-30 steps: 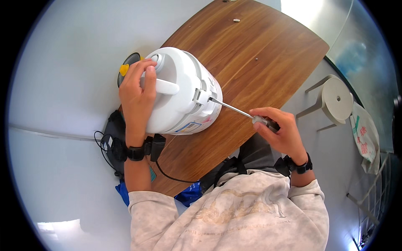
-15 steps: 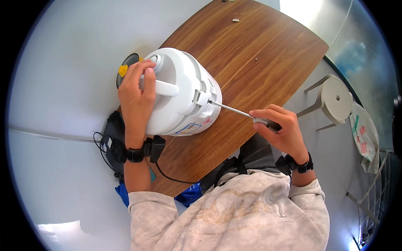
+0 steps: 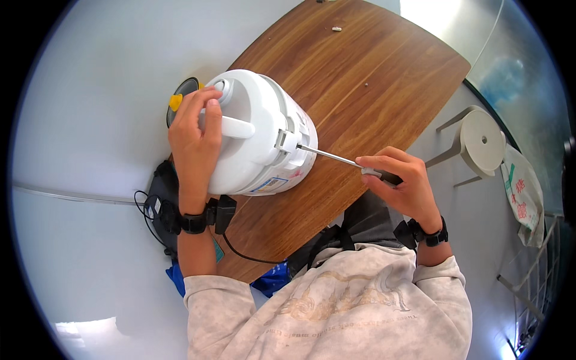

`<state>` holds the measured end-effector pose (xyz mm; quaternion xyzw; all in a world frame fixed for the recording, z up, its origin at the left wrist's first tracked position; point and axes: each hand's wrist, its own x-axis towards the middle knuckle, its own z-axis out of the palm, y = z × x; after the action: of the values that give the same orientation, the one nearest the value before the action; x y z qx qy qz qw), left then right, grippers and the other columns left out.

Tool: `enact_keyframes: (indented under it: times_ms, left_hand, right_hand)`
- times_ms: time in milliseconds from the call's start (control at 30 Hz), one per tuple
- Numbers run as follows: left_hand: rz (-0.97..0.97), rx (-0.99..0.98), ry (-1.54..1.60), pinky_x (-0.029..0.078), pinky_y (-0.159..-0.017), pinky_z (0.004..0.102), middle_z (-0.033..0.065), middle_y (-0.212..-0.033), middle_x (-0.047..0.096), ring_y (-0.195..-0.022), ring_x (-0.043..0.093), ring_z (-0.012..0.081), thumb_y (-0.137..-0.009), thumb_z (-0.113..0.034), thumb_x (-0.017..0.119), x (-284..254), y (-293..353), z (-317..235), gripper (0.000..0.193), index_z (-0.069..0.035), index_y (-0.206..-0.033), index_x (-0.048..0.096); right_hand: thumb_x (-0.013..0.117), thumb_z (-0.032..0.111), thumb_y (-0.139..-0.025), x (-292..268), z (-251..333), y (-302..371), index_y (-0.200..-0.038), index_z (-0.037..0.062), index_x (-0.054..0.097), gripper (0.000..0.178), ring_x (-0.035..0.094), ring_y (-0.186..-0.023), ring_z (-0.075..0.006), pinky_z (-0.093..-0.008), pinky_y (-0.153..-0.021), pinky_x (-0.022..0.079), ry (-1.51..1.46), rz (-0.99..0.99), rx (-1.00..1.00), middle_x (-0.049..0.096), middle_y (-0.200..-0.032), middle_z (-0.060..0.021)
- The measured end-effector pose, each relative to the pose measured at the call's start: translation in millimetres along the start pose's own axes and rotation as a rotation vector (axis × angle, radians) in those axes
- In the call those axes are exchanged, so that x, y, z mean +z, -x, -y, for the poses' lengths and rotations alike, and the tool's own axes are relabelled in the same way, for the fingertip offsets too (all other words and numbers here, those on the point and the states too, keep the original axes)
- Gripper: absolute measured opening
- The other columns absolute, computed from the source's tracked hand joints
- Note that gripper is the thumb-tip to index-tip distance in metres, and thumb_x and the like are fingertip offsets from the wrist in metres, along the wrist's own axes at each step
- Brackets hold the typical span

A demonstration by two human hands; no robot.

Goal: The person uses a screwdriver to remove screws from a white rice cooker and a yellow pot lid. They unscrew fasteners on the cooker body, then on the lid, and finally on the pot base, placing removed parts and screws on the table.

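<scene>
A white, rounded canister (image 3: 231, 168) with a handle and a round knob on its top stands near the left edge of the wooden table. My left hand (image 3: 195, 126) is closed over the canister's white handle (image 3: 239, 127), fingertips beside the knob (image 3: 222, 87). Between the fingers and thumb of my right hand (image 3: 399, 180) is the handle of a screwdriver (image 3: 330, 155). Its long metal shaft points left, and the tip meets a white bracket (image 3: 287, 141) on the canister's side. Exactly how the tip sits in the bracket is too small to tell.
The wooden table (image 3: 336, 78) carries a small white piece (image 3: 336, 29) near its far end. Past its right edge stands a beige stool (image 3: 482, 138), with a printed bag (image 3: 522, 192) close by. A black bag (image 3: 163, 204) with a cable lies left of the table.
Almost nothing differs. The right hand and screwdriver have shifted very slightly left, with the tip still at the bracket; the left hand keeps its place on the handle.
</scene>
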<state>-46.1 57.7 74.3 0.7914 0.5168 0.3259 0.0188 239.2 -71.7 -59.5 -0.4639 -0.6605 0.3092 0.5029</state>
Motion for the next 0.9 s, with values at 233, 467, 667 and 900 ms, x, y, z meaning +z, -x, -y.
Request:
enact_keyframes:
  times_ms: [233, 467, 667, 900]
  left_hand:
    - [-0.004, 0.0, 0.019, 0.05, -0.072, 0.0304, 0.0082, -0.112, 0.072, -0.098, 0.066, 0.0209, -0.1, -0.019, 0.054, 1.7, 0.9, 1.4, 0.024, -0.003, -0.105, 0.07]
    - [0.018, 0.009, 0.001, 0.052, -0.085, 0.0336, 0.0097, -0.112, 0.071, -0.101, 0.067, 0.0237, -0.1, -0.019, 0.053, -0.1, 0.0, -1.8, 0.025, -0.001, -0.106, 0.069]
    - [0.032, 0.019, -0.004, 0.051, -0.086, 0.0341, 0.0097, -0.112, 0.07, -0.102, 0.066, 0.0246, -0.1, -0.018, 0.052, -0.7, -0.3, -1.9, 0.025, -0.001, -0.106, 0.069]
    - [0.028, -0.001, 0.014, 0.051, -0.082, 0.0331, 0.0091, -0.112, 0.07, -0.1, 0.066, 0.0239, -0.1, -0.018, 0.053, 0.9, 0.4, 0.2, 0.024, -0.003, -0.107, 0.069]
  right_hand:
    - [0.082, 0.009, -0.079, 0.1, -1.9, -5.7, -0.108, 0.0211, 0.08, 0.032, 0.063, -0.074, -0.0165, -0.0295, -0.061, 0.051, 0.23, -0.086, -0.096, 0.065, -0.084, -0.0024]
    - [0.079, 0.012, -0.076, -19.7, 7.4, -31.1, -0.104, 0.0256, 0.079, 0.03, 0.062, -0.085, -0.0172, -0.0318, -0.069, 0.053, 0.681, -0.147, -0.381, 0.064, -0.094, 0.0013]
    - [0.075, 0.01, -0.073, -34.9, 14.7, -51.4, -0.104, 0.0245, 0.078, 0.034, 0.063, -0.09, -0.0194, -0.0342, -0.079, 0.053, 0.75, -0.094, -0.51, 0.065, -0.096, 0.0015]
    - [0.074, 0.008, -0.069, -42.8, 8.0, -65.9, -0.105, 0.0232, 0.078, 0.039, 0.065, -0.098, -0.0189, -0.0353, -0.086, 0.052, 0.721, -0.008, -0.533, 0.07, -0.102, 0.0007]
